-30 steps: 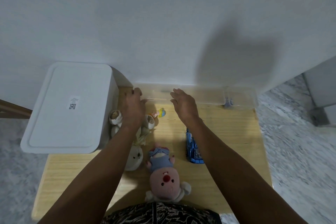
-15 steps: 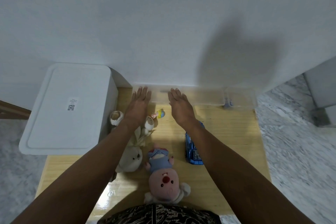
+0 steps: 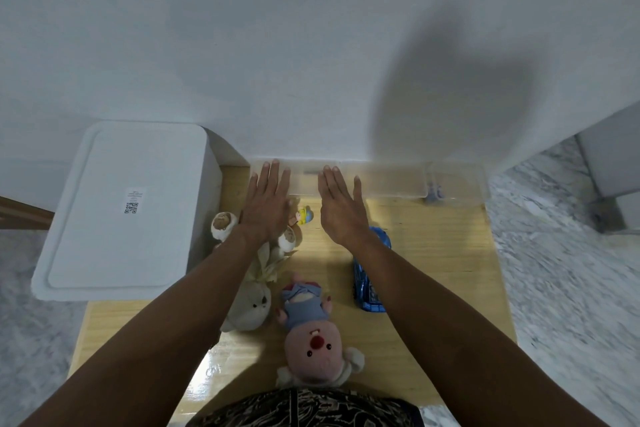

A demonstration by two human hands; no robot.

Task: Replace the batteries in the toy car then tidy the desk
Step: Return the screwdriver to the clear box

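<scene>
Against the white wall, both flat, spread hands, left hand and right hand, reach the clear box at the bench back, seemingly to fetch batteries; next they must curl round it.

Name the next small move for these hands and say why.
Probably curl both hands round the clear box and draw it forward. The left hand and right hand lie flat, fingers straight, fingertips on its near edge, and it sits against the wall; the car waits untouched.
</scene>
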